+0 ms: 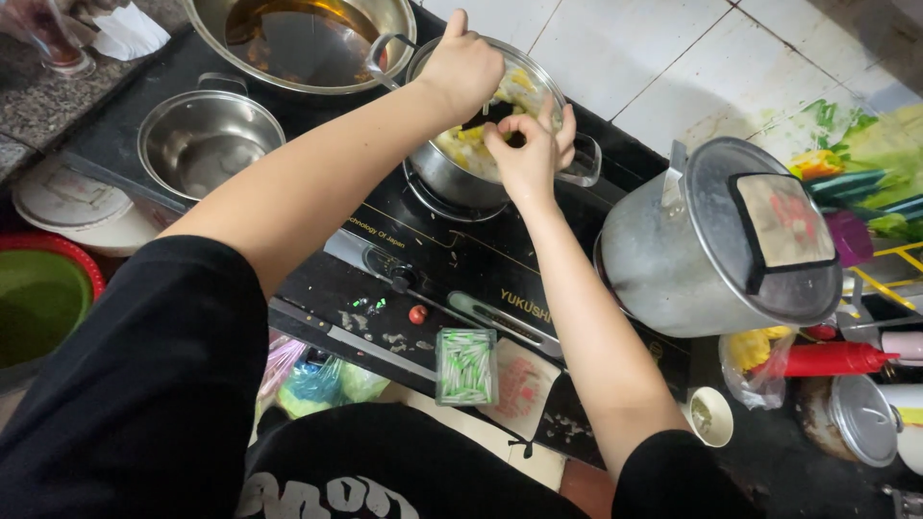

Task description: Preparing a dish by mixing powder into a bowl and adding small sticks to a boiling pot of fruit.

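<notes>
While both hands worked over a small steel pot (461, 163) on the black gas stove (452, 259), the step in hand looked like stirring or portioning the pale yellow food (466, 144) inside it; the left hand (464, 65) was clenched around what seemed a utensil handle dipping into the pot, though the tool itself was mostly hidden; the right hand (529, 144) hovered at the pot's near rim, its fingers (567, 130) pinched together on a small dark thing that could not be told apart from the food; the pot sat on the burner nearest the person, centred between the two arms. By my judgement, the next move called for a steady hold on the pot's glass-like side handle (584, 163) and careful lifting clear of the rim, since the pot was narrow and both hands crowded it.

Just behind stood a wide pan of dark liquid (303, 38), close enough to be knocked by the left elbow; an empty steel saucepan (207, 139) sat to the left; a large aluminium pot with a lid (721, 240) stood near the right forearm, hemming it in; a red sauce bottle (832, 358) lay beside it; a small box of green-and-white sticks (466, 365) rested on the counter edge; a green basin (38, 298) sat at far left.
</notes>
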